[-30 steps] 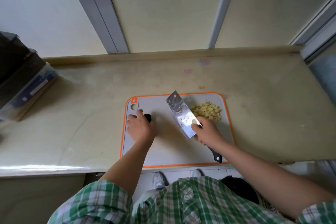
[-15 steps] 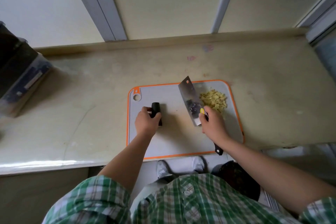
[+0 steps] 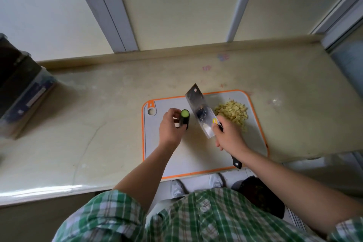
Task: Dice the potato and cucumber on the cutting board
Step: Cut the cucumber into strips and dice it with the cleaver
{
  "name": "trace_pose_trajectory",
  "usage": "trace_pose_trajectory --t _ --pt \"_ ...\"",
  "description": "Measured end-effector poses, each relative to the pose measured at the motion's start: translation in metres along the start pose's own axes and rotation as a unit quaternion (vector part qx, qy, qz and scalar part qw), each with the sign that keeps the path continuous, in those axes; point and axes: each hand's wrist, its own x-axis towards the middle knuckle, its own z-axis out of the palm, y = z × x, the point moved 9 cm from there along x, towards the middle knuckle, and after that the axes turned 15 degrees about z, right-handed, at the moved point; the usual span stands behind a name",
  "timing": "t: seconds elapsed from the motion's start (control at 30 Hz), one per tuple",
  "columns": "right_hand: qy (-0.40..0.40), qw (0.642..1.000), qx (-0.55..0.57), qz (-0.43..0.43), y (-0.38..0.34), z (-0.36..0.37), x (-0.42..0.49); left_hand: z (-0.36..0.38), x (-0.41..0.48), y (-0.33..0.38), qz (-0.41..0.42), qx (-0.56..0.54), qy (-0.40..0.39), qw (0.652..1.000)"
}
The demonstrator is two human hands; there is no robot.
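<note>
A grey cutting board (image 3: 186, 155) with an orange rim lies on the counter. My left hand (image 3: 170, 128) holds a short dark-green cucumber piece (image 3: 184, 119) upright over the board's left part, its pale cut end facing up. My right hand (image 3: 228, 135) grips the black handle of a cleaver (image 3: 200, 112), whose steel blade points away over the board just right of the cucumber. A heap of diced potato (image 3: 231, 113) lies at the board's far right corner.
The beige countertop (image 3: 98, 124) stretches left of the board, ending at a pale front edge. A dark box-like object (image 3: 17, 88) sits at the far left. A raised ledge and wall panels back the counter. Below the edge are shoes and floor.
My left hand has tipped the cucumber piece upright so its cut end shows. The cleaver has shifted left, closer to the cucumber.
</note>
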Motion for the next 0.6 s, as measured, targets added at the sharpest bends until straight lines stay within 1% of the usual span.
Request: trace_pose_trajectory --t 0.1,0.23,0.33,0.47,0.53,0.6 --pt "-0.008 0.999 -0.042 -0.011 -0.01 0.009 -0.004 0.0 0.001 0.001 0.011 0.027 -0.002 1.0" --pt "-0.016 0.99 -0.137 -0.044 -0.014 0.026 -0.008 -0.002 -0.003 -0.002 0.0 0.018 0.006 1.0" --pt "-0.006 0.983 -0.177 -0.058 -0.015 0.035 -0.007 -0.003 -0.008 -0.007 -0.014 -0.044 0.002 0.999" --pt "-0.005 0.969 -0.243 -0.045 -0.01 0.04 -0.004 -0.002 -0.015 -0.011 -0.057 -0.159 0.012 0.986" --pt "-0.033 0.97 -0.239 -0.026 -0.008 0.039 -0.002 -0.002 -0.016 -0.009 -0.079 -0.2 0.022 0.976" --pt "-0.056 0.976 -0.21 -0.015 -0.011 0.036 -0.001 -0.001 -0.016 -0.011 -0.1 -0.225 0.034 0.969"
